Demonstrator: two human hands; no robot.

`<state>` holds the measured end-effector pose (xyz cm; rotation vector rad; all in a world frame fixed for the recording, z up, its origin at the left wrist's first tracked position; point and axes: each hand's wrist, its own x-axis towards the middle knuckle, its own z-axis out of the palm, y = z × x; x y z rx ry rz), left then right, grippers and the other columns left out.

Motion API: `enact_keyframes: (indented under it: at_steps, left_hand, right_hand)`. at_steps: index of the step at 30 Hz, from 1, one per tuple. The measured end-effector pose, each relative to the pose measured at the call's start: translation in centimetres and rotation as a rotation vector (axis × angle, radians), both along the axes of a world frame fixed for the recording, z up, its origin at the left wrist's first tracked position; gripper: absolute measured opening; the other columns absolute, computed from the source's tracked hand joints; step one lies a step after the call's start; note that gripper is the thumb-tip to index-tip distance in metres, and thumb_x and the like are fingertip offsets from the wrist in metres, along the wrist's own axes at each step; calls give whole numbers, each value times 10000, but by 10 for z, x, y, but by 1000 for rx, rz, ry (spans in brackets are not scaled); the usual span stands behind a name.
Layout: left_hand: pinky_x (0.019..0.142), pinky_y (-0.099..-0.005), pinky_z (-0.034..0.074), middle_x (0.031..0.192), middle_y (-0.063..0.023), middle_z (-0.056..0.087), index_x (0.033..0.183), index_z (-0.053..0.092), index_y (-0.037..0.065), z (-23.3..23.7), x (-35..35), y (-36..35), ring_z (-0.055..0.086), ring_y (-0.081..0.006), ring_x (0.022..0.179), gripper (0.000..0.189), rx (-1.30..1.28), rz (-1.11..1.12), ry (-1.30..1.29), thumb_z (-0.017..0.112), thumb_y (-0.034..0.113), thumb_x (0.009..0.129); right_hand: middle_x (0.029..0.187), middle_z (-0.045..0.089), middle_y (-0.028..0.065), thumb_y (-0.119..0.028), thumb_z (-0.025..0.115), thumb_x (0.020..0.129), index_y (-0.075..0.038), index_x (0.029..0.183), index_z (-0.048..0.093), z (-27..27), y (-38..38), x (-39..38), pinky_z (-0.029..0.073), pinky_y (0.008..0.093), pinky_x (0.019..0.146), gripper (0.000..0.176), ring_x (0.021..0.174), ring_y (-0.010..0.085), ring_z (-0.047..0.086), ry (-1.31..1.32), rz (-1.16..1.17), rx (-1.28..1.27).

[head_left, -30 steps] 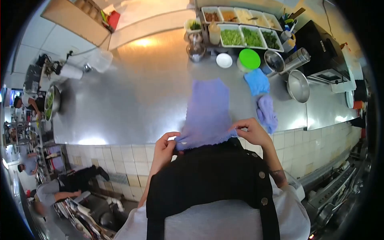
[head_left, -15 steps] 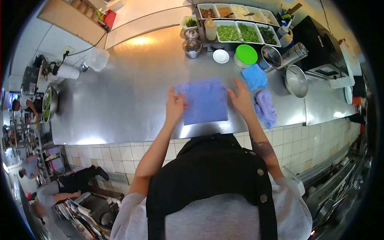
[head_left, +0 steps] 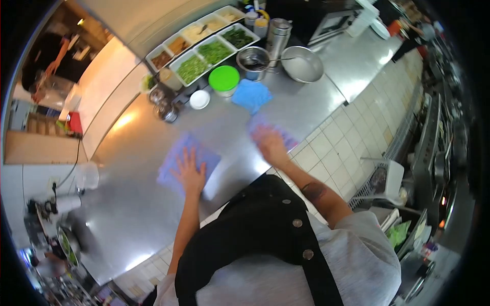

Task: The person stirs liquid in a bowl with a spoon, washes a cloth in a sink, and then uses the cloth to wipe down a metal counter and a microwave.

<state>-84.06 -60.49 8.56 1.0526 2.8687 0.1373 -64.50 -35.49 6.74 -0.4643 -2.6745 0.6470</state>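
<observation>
My left hand (head_left: 190,171) lies flat with its fingers spread on a folded purple cloth (head_left: 210,159) on the steel counter. My right hand (head_left: 269,143) rests on a second purple cloth (head_left: 287,138) near the counter's front edge; its fingers are smeared by motion. A blue cloth (head_left: 251,95) lies just beyond that one. Behind it stands a tub with a green lid (head_left: 224,78), with a small white dish (head_left: 199,99) to its left.
White trays of chopped food (head_left: 214,52) line the back. A steel bowl (head_left: 302,64), a pot (head_left: 253,61) and a tall flask (head_left: 278,38) stand at the back right. Glass jars (head_left: 166,111) stand left of the dish. Another person's arm (head_left: 59,55) shows far left.
The view has turned to the right. My left hand has come down onto the folded cloth, and my right hand has moved onto the crumpled purple cloth, which now looks flatter.
</observation>
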Motion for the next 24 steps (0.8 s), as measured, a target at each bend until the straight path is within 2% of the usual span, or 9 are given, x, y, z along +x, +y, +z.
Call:
enact_keyframes:
  at_steps: [2, 3, 6, 9, 11, 13, 17, 21, 24]
  left_hand:
    - [1016, -692, 48, 1530, -18, 170, 1451, 253, 233, -11, -13, -19, 108, -330, 1403, 675, 11, 5, 30, 506, 440, 860]
    - [1013, -694, 43, 1531, -31, 162, 1450, 255, 218, -12, -13, -22, 101, -339, 1403, 676, 9, -2, 31, 503, 437, 861]
    - [1004, -702, 28, 1533, -69, 140, 1449, 258, 183, -8, -9, -19, 80, -369, 1399, 681, 15, -43, 13, 494, 429, 860]
    - [997, -709, 14, 1533, -101, 121, 1449, 258, 168, 4, 29, 2, 67, -396, 1394, 690, -8, -133, -43, 492, 424, 853]
    - [993, -713, 8, 1532, -114, 114, 1449, 257, 162, 7, 56, 20, 65, -410, 1390, 699, -96, -242, -52, 496, 422, 846]
    - [995, -711, 6, 1533, -103, 120, 1450, 257, 163, 11, 75, 49, 70, -403, 1391, 708, -69, -239, -51, 501, 427, 840]
    - [1001, -706, 4, 1534, -71, 132, 1451, 257, 178, 2, 84, 98, 75, -385, 1395, 713, -12, -192, -16, 507, 433, 834]
    - [1012, -695, 14, 1536, -46, 138, 1452, 256, 193, -2, 80, 127, 71, -364, 1402, 703, 2, -147, -6, 508, 429, 839]
    - [1016, -690, 23, 1536, -45, 139, 1452, 255, 193, 7, 83, 138, 60, -356, 1405, 696, -5, -125, -26, 507, 416, 843]
  right_hand:
    - [1343, 468, 100, -126, 554, 845, -136, 1234, 542, -2, -44, 1, 249, 497, 1059, 389, 1279, 314, 385, -15, 258, -80]
    - [1347, 468, 61, -159, 563, 854, -170, 1231, 550, 8, -64, 6, 227, 496, 1082, 377, 1301, 294, 370, -63, 361, 8]
    - [1376, 445, 43, -175, 575, 852, -200, 1238, 548, 11, -61, 24, 212, 496, 1093, 388, 1324, 282, 343, -119, 553, -228]
    - [1408, 408, 30, -224, 586, 850, -203, 1275, 516, 11, -13, 50, 241, 476, 1080, 430, 1338, 251, 321, -92, 225, -130]
    - [1446, 360, 30, -253, 593, 845, -202, 1299, 495, 15, 37, 65, 229, 480, 1088, 466, 1350, 259, 299, -79, 19, -154]
    - [1479, 299, 48, -300, 595, 843, -207, 1348, 439, 0, 89, 75, 204, 493, 1097, 537, 1364, 296, 260, -135, -114, -29]
    - [1519, 184, 62, -330, 560, 865, -211, 1407, 339, 13, 165, 50, 168, 537, 1095, 597, 1390, 338, 158, -220, -121, 9]
    - [1510, 215, 54, -340, 549, 867, -204, 1392, 370, 1, 189, 19, 168, 539, 1094, 571, 1389, 326, 170, -168, -42, 48]
    - [1500, 244, 47, -329, 541, 871, -200, 1381, 388, -9, 206, 36, 176, 514, 1099, 548, 1384, 319, 191, -104, 38, 71]
